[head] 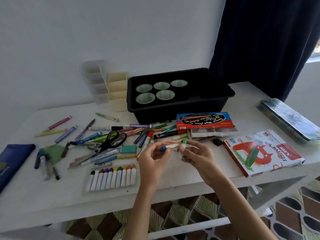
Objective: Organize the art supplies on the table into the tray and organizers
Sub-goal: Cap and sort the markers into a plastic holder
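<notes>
Left hand [153, 159] pinches a blue-tipped pastel [170, 146] with curled fingers, and right hand [197, 157] pinches a green-tipped pastel [184, 142], both above the white table [181, 181]

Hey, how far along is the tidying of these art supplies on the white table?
Barely begun. Done: nothing visible; the five green cups in the black plastic tray look empty. In hand: the left hand pinches a blue-tipped white stick, the right hand a green-tipped stick. Left: the black-handled scissors, loose pens, the crayon row and the boxes lie on the white table.
</notes>
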Demonstrator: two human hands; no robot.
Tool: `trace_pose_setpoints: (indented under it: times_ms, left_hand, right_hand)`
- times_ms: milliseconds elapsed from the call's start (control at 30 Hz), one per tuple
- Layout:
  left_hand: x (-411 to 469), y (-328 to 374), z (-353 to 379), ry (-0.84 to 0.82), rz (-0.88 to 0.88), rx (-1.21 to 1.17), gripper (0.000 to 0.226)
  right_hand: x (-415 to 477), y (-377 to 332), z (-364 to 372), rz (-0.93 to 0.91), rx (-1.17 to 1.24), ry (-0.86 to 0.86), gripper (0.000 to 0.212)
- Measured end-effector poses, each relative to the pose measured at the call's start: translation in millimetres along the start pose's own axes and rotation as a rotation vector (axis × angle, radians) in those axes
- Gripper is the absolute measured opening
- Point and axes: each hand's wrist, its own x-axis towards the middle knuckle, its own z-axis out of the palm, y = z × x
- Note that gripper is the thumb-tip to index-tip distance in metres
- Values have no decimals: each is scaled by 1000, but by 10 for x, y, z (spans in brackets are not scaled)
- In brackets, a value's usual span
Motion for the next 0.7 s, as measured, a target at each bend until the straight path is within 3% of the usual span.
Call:
trace_pose_setpoints:
  times_ms: [433,700]
  left_hand:
    - [-105,-283,-888,171,-12,73,14]
    - [-123,-375,-1074,236,-43,85,21]
  right_hand:
    - [-138,378,626,-56,-150,-62,36]
    - [-110,543,909,-166,-528,-28,30]
